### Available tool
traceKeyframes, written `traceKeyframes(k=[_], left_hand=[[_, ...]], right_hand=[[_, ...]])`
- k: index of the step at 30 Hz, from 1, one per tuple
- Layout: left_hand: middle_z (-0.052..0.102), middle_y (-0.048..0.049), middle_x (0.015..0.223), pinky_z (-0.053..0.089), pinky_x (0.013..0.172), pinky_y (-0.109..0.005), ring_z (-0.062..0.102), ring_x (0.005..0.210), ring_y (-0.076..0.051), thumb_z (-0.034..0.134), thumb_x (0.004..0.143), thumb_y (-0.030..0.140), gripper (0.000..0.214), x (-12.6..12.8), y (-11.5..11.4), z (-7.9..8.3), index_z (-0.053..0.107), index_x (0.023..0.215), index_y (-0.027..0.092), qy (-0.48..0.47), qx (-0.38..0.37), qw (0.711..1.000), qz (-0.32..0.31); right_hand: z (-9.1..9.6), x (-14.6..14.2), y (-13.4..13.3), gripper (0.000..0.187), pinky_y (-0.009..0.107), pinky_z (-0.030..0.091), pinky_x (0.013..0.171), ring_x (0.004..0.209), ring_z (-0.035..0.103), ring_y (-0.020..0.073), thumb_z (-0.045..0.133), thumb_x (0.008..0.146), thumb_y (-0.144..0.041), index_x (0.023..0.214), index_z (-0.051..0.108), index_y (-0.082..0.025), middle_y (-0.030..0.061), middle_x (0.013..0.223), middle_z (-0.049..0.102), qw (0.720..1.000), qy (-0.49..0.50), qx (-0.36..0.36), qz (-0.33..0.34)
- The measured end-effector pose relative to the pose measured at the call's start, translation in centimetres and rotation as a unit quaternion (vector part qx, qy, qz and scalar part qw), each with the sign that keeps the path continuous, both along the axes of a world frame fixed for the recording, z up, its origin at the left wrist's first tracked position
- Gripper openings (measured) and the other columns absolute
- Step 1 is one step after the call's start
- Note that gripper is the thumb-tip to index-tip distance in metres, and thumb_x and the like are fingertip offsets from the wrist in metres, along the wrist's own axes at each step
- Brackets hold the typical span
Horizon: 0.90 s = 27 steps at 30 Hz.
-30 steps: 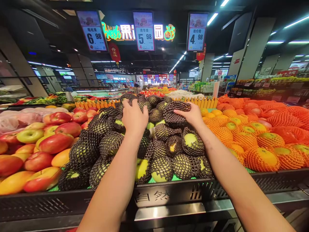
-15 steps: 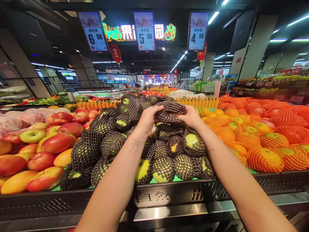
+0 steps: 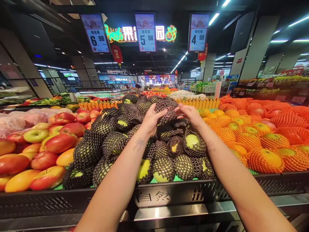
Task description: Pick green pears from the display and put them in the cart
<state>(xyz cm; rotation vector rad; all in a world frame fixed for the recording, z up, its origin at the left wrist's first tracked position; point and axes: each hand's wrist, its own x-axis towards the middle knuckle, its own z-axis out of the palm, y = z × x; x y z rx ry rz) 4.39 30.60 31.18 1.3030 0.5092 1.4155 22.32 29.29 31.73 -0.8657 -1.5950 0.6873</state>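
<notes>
A green apple in a black foam net (image 3: 167, 111) is between my hands at the top of a pile of netted green apples (image 3: 163, 167). My left hand (image 3: 152, 121) grips its left side, the thumb laid across the front of the net. On the other side, the fingertips of my right hand (image 3: 190, 115) press against the net, with the fingers fairly straight. The net covers most of the apple, and the far fingers of both hands are partly hidden. Whether the apple rests on the pile I cannot tell.
Red and yellow apples (image 3: 58, 143) are heaped on the left. Oranges in orange nets (image 3: 269, 159) fill the right. A black crate edge (image 3: 195, 191) runs along the front, and a low yellow picket fence (image 3: 200, 103) stands behind the pile.
The netted apple has turned from a long sideways shape to a rounder one. My right hand's grip has loosened, its fingers straighter now. The view has shifted slightly.
</notes>
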Motion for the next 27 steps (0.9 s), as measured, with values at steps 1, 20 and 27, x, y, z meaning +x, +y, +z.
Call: traceKeyframes(k=[1,20,27], left_hand=[[0.072,-0.0090,0.118,0.052,0.098,-0.039,0.068,0.107,-0.024,0.086,0.057,0.024,0.064,0.1,-0.2,0.0,0.057,0.114,0.019,0.010,0.004,1.000,-0.014],[0.052,-0.0146,0.153,0.044,0.110,-0.038,0.056,0.134,-0.032,0.063,0.072,0.073,0.096,-1.6,0.5,-1.3,0.039,0.148,0.020,0.689,0.090,0.718,0.042],[0.062,-0.0158,0.142,0.052,0.098,-0.036,0.066,0.118,-0.031,0.075,0.067,0.040,0.094,-1.9,0.1,-0.6,0.033,0.148,0.018,0.737,0.133,0.663,0.021]], right_hand=[[0.0,-0.1,-0.2,0.056,0.032,0.047,0.067,0.070,0.058,0.0164,0.072,0.062,-0.078,0.068,0.067,-0.022,0.0005,0.071,0.063,0.999,-0.031,0.008,0.019],[-0.5,1.0,1.3,0.034,0.030,0.032,0.059,0.058,0.041,0.0127,0.080,0.060,-0.044,0.056,0.054,-0.022,-0.0056,0.055,0.049,0.955,0.143,0.119,-0.233],[-0.6,1.0,1.3,0.037,0.030,0.033,0.060,0.059,0.042,0.0129,0.081,0.059,-0.047,0.057,0.054,-0.022,-0.0050,0.058,0.051,0.957,0.136,0.109,-0.230]])
